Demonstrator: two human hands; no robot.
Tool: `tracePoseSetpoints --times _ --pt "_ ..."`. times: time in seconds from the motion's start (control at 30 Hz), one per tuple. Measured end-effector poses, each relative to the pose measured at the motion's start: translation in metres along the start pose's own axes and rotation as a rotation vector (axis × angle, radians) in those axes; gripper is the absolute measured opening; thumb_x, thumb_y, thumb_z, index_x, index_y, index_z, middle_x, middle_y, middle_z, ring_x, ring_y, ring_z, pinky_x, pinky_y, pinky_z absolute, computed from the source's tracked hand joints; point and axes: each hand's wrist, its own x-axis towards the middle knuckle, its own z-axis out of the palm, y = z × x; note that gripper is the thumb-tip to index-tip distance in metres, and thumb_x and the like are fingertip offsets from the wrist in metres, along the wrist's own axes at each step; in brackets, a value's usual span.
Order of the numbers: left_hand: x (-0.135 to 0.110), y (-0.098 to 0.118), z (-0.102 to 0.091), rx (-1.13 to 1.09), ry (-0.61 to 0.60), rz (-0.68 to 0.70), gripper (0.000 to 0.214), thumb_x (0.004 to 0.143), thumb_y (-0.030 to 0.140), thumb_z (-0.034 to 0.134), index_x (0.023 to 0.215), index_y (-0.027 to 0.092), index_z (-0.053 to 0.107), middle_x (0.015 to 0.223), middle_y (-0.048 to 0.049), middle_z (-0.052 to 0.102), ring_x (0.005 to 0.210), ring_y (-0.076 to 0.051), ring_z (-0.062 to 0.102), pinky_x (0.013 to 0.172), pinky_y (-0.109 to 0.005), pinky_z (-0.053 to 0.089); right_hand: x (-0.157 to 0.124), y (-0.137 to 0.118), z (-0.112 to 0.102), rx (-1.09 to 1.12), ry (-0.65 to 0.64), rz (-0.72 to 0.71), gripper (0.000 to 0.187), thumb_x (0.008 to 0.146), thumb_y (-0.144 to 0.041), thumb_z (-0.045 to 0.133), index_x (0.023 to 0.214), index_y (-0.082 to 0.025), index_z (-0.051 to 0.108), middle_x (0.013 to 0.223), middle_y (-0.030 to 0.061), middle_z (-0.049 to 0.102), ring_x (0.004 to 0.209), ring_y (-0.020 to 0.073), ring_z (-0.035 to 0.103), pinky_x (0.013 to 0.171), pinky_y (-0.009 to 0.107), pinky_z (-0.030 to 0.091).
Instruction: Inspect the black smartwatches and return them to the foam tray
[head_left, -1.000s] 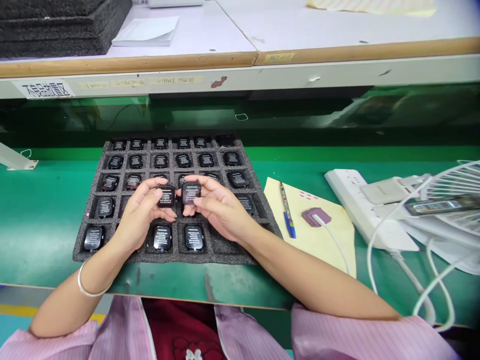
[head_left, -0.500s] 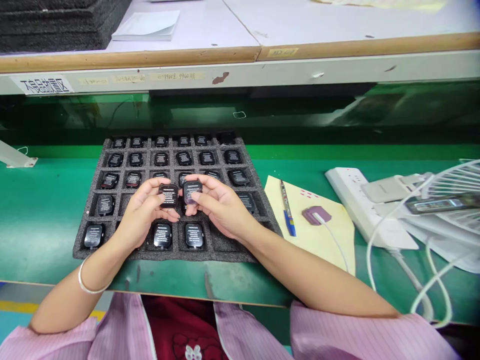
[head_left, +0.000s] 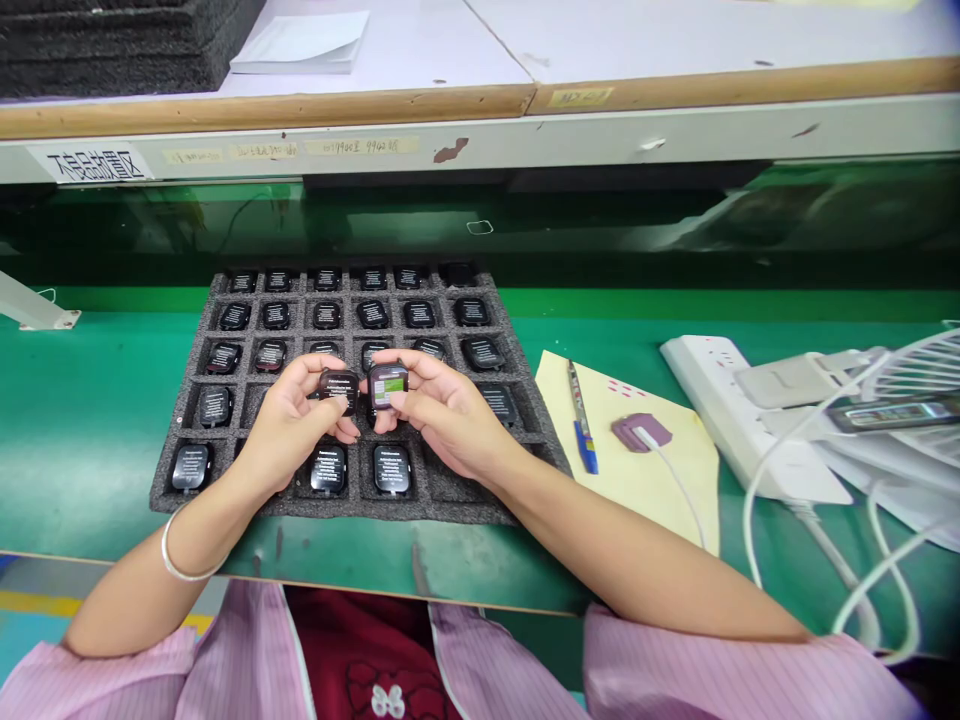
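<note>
My left hand [head_left: 300,415] grips a dark smartwatch body [head_left: 338,388] without a strap, its lit screen showing lines of white text. In my right hand [head_left: 431,405] is a second smartwatch body [head_left: 388,384], held side by side with the first; its screen shows purple, white and green areas, and my thumb rests on its lower edge. Both are held above a dark grey foam tray [head_left: 285,500] with square compartments. Most visible compartments hold similar watch bodies, such as the front watch body [head_left: 391,468]. My hands hide some middle compartments.
Right of the tray, a yellow sheet [head_left: 559,385] bears a pen [head_left: 581,420] and a purple charging piece [head_left: 640,431] with a white cable. Farther right are a white power strip [head_left: 742,430] and a white fan [head_left: 930,375]. A shelf edge [head_left: 480,105] runs across the back.
The right-hand watch's screen has switched from white text to a purple, white and green display. My left thumb has moved onto its watch's screen. The view has shifted slightly.
</note>
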Motion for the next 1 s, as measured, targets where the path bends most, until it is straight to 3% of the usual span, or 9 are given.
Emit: tracePoseSetpoints --times 0.5,0.73,0.9,1.0 --pt "-0.0020 0.0012 -0.0007 -0.022 -0.020 -0.006 0.040 0.072 0.020 0.073 0.109 0.018 0.057 0.090 0.0019 0.071 0.057 -0.011 0.070 0.058 -0.024 0.062 -0.0004 -0.0019 0.0000 0.042 -0.020 -0.003 0.040 0.084 -0.017 0.079 0.122 -0.022 0.066 0.102 0.0006 0.076 0.069 0.0110 0.071 0.070 0.027 0.058" --pt "-0.0007 0.0004 -0.0010 -0.043 -0.009 0.012 0.049 0.067 0.014 0.076 0.111 0.018 0.057 0.096 0.0016 0.073 0.059 -0.011 0.072 0.061 -0.025 0.064 0.0007 -0.0004 0.0006 0.014 -0.012 -0.005 0.050 0.078 -0.016 0.084 0.123 -0.024 0.062 0.106 0.0007 0.075 0.071 0.0123 0.069 0.073 0.030 0.060" --pt "-0.0005 -0.0008 -0.0018 -0.077 -0.028 -0.027 0.036 0.083 0.037 0.075 0.108 0.017 0.059 0.072 0.0011 0.071 0.056 -0.015 0.071 0.057 -0.026 0.063 0.0012 -0.0007 0.0007 0.022 0.045 0.037 0.036 0.088 -0.034 0.082 0.118 -0.022 0.065 0.092 -0.0007 0.073 0.063 0.0124 0.065 0.063 0.029 0.056" --pt "-0.0009 -0.0002 -0.0021 -0.102 -0.038 -0.045 0.038 0.083 0.041 0.074 0.108 0.017 0.061 0.074 -0.0011 0.072 0.058 -0.017 0.072 0.058 -0.028 0.064 0.0014 -0.0006 -0.0003 0.028 0.055 0.052 0.037 0.089 -0.038 0.082 0.118 -0.022 0.066 0.084 -0.0018 0.072 0.062 0.0126 0.065 0.062 0.029 0.055"
